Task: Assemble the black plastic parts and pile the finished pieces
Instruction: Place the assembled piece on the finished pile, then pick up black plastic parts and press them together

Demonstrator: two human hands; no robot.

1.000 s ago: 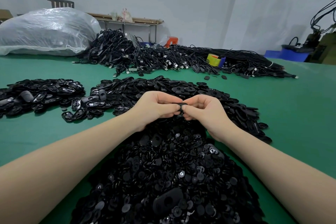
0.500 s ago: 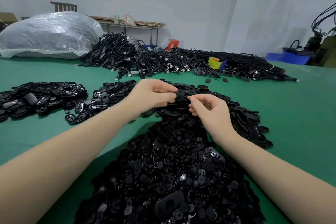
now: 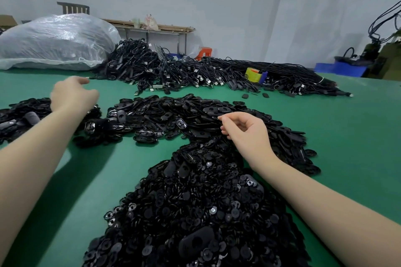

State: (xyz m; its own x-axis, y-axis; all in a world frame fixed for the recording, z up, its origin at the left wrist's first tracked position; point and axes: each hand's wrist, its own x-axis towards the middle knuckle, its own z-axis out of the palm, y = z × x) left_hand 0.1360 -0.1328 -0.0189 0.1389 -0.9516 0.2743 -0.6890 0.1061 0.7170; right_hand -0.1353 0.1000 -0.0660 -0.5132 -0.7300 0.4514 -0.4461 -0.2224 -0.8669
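My left hand point(image 3: 72, 95) was out over pile of finished pieces point(image 3: 23, 116), fingers loosely curled, nothing visible in grip. My right hand point(image 3: 245, 130) hovered relaxed, empty, over oval black parts point(image 3: 195, 115); small round parts point(image 3: 195, 201) heaped nearer, below wrist.

Green table point(image 3: 347, 136): black-part heaps point(image 3: 195, 201), cable pile point(image 3: 195, 73), plastic bag point(image 3: 54, 41).

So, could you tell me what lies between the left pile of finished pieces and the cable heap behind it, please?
In the head view, only bare green table separates the finished pile from the cable heap; the left hand hangs over the pile's far edge.
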